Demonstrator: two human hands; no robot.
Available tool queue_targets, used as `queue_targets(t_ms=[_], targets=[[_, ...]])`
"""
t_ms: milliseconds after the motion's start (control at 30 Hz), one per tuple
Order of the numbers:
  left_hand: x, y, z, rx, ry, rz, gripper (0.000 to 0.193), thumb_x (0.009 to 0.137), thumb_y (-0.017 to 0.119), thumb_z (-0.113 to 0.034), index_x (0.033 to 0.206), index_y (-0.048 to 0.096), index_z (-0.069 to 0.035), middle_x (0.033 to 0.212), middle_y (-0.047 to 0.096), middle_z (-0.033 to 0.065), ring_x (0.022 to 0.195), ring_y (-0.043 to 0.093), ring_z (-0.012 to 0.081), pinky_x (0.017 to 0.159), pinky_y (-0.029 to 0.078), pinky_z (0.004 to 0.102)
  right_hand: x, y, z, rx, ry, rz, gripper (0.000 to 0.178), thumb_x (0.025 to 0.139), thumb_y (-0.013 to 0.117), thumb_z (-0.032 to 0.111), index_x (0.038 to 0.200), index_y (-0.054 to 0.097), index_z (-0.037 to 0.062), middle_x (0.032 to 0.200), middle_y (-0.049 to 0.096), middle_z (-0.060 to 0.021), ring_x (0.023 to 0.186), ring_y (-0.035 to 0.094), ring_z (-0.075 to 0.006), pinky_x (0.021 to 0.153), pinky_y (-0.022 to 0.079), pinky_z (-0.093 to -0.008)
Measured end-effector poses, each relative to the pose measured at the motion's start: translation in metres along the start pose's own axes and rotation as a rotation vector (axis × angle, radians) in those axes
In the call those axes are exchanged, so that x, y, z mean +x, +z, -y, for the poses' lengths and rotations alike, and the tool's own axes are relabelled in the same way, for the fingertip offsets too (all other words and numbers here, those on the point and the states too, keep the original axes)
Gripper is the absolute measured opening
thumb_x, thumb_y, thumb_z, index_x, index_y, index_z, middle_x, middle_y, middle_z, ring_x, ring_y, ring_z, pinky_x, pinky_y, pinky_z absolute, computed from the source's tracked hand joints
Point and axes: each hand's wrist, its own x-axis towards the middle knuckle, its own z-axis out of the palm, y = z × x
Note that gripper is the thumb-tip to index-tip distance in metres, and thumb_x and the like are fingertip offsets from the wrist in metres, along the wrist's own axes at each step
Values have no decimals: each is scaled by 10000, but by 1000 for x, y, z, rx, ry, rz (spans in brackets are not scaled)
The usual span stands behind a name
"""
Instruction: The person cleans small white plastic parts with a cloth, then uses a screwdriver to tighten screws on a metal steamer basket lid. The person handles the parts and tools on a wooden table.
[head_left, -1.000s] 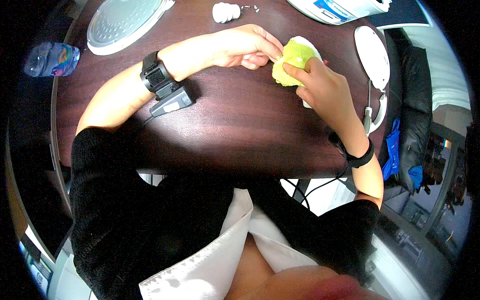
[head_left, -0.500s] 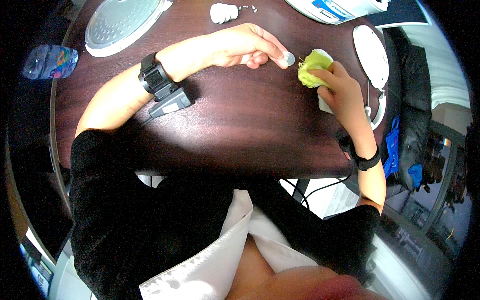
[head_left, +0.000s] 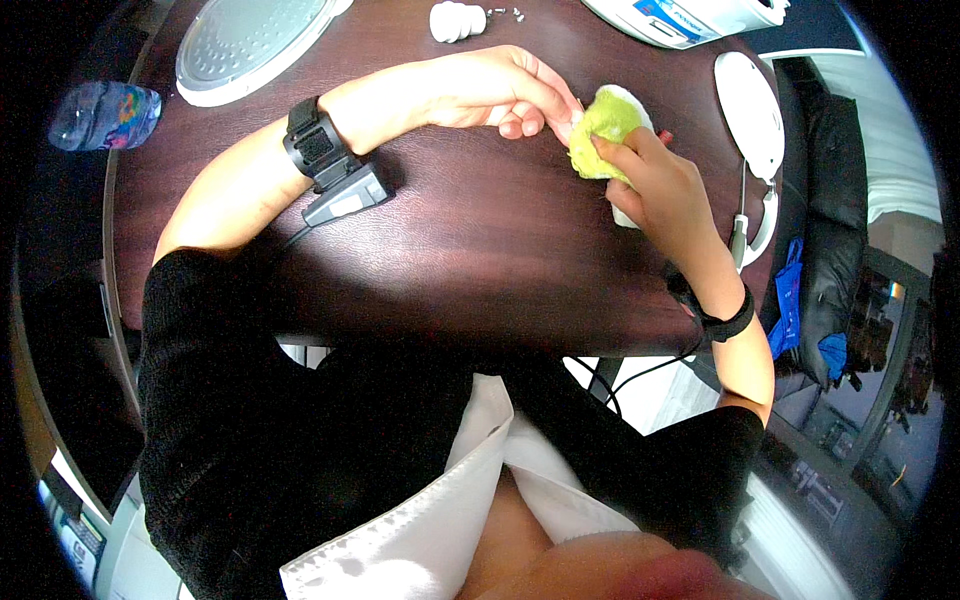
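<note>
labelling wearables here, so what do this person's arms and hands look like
The left hand and right hand are ungloved. Black sleeves end near the elbows. The left wrist has a black strap and dark box with pale label and thin cable; the right wrist, a black band.

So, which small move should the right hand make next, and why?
Perhaps ease the yellow-green cloth slightly aside: the right hand holds it against the fingertips of the left hand, where it mostly covers whatever they pinch, so the surface probably cannot be checked.
</note>
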Motion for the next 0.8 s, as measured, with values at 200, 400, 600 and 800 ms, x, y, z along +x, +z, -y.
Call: queue_targets(t_ms=[200, 400, 600, 800], targets=[[0, 6, -2, 33, -15, -30, 231, 869, 651, -128, 1055, 639, 9, 877, 691, 62, 545, 562, 30, 401, 396, 137, -20, -10, -18, 104, 188, -26, 420, 749, 590, 22, 1157, 611, 118, 926, 562, -124, 772, 609, -332, 659, 489, -372], [-2, 8, -4, 15, -16, -52, 249, 884, 634, -128, 1086, 631, 18, 908, 692, 79, 640, 645, 62, 428, 461, 136, 2, -12, 3, 98, 109, -92, 457, 747, 627, 118, 1199, 576, 169, 962, 572, -102, 752, 633, -310, 646, 534, -389], [3, -4, 3, 2, -7, 33, 241, 893, 620, -122, 1097, 628, 7, 957, 696, 85, 645, 651, 64, 452, 474, 138, 2, -6, 5, 2, -5, 85, 412, 750, 644, 137, 1157, 603, 188, 954, 576, -78, 740, 634, -299, 644, 526, -386], [1, -4, 0, -32, 21, 53, 250, 902, 620, -131, 1118, 622, -4, 972, 694, 71, 647, 647, 56, 482, 491, 151, -13, -13, -13, 169, 172, 29, 325, 757, 648, 126, 1081, 622, 116, 940, 602, -120, 771, 632, -353, 668, 517, -425]])
